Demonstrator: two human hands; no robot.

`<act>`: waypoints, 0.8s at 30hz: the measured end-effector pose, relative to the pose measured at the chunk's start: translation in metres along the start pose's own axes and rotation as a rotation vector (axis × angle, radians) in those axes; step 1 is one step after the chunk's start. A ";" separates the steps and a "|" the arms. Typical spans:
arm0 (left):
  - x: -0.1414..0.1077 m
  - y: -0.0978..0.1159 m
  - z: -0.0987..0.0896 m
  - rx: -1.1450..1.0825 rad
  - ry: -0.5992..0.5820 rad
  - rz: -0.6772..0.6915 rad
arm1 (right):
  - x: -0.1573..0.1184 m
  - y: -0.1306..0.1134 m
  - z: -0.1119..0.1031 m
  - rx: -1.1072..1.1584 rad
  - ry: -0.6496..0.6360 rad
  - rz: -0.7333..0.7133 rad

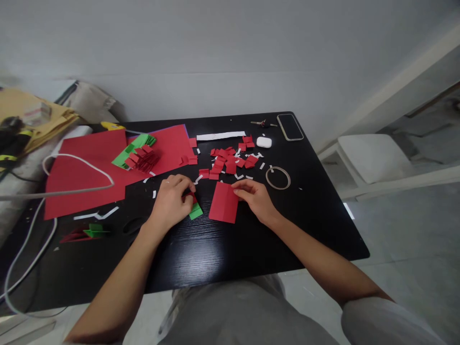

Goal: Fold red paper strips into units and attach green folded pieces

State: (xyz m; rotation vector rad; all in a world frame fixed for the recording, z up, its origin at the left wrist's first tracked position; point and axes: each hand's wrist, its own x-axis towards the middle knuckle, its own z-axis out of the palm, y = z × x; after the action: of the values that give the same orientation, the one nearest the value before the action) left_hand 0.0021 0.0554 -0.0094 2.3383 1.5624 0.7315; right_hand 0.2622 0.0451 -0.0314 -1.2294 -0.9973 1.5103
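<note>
A creased red paper piece (223, 203) lies on the black table (201, 261) in the middle. My right hand (253, 197) pinches its upper right edge between thumb and fingertips. To the left, my left hand (174, 197) has its fingers curled down round a small folded green and red paper piece (196, 211), whose green end sticks out below the fingers. Several small folded red papers (230, 166) lie scattered just beyond both hands, mixed with white paper scraps.
Large red sheets (86, 167) and a stack of folded green and red pieces (143, 158) lie left, near a white cable (86, 163). At the back right are a phone (289, 127), a white case (264, 142), keys (265, 123) and a ring-shaped roll (278, 178).
</note>
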 end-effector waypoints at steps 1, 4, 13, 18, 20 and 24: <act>0.000 -0.002 0.000 0.048 -0.031 0.008 | 0.000 0.000 0.000 0.000 -0.001 0.003; 0.000 -0.004 0.002 0.126 -0.124 0.009 | 0.000 -0.001 0.000 -0.007 -0.003 0.008; 0.002 -0.004 0.007 -0.037 -0.104 -0.037 | -0.001 -0.002 0.001 -0.014 -0.009 -0.010; 0.000 -0.003 0.010 -0.040 0.192 -0.104 | -0.001 -0.001 0.002 0.002 -0.019 -0.014; -0.001 0.002 0.013 -0.086 0.209 -0.050 | -0.001 -0.001 0.003 0.010 -0.029 -0.020; -0.006 0.015 0.019 -0.224 0.139 0.049 | -0.002 -0.002 0.003 0.062 -0.054 -0.003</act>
State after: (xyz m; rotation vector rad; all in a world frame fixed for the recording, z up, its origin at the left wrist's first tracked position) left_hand 0.0226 0.0450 -0.0205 2.2099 1.3973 1.0425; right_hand 0.2600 0.0439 -0.0289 -1.1486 -0.9799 1.5672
